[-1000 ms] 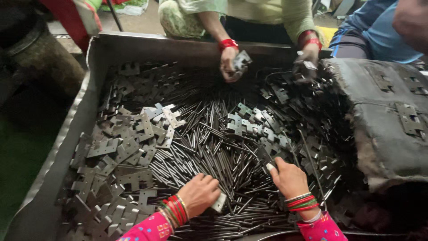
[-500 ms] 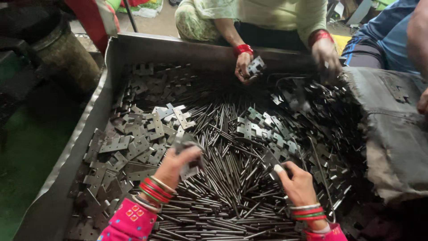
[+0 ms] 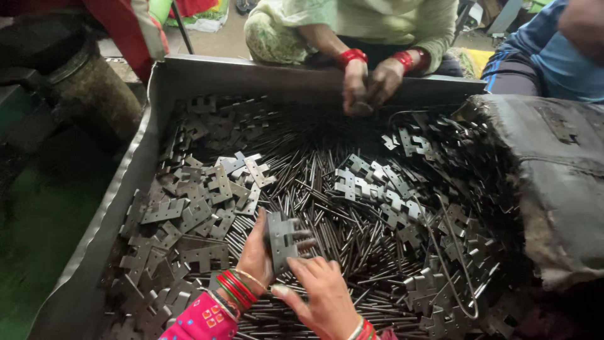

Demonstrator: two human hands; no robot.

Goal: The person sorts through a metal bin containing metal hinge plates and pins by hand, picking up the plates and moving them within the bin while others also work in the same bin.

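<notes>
A big sheet-metal tray [image 3: 157, 94] fills the view, its floor buried under a heap of thin dark metal pins [image 3: 327, 208], with grey notched hinge plates [image 3: 195, 208] piled thick along the left side and more strewn toward the right, where a worn grey sack [image 3: 553, 182] slumps over the rim. Across the tray another person sits with both hands [image 3: 368, 85] close together over some small part that is too dark to make out. Near the bottom edge the left hand [image 3: 257, 255] is closed around a hinge plate [image 3: 283, 239], thumb and fingers clamped on its flat faces so that it stands on edge above the pins, its notched knuckles pointing right. The right hand [image 3: 318, 296] sits just below and beside it, fingers curled and half spread, touching or nearly touching the plate's lower edge; whether it pinches a pin I cannot tell. The plate looks like stamped steel: stiff, light enough for one hand, likely slick with oil and sharp along its cut edges, so the flat faces seem the safest place to grip, leaving the knuckles free. The pins look thin, rigid and prone to rolling, best pinched near one end.
</notes>
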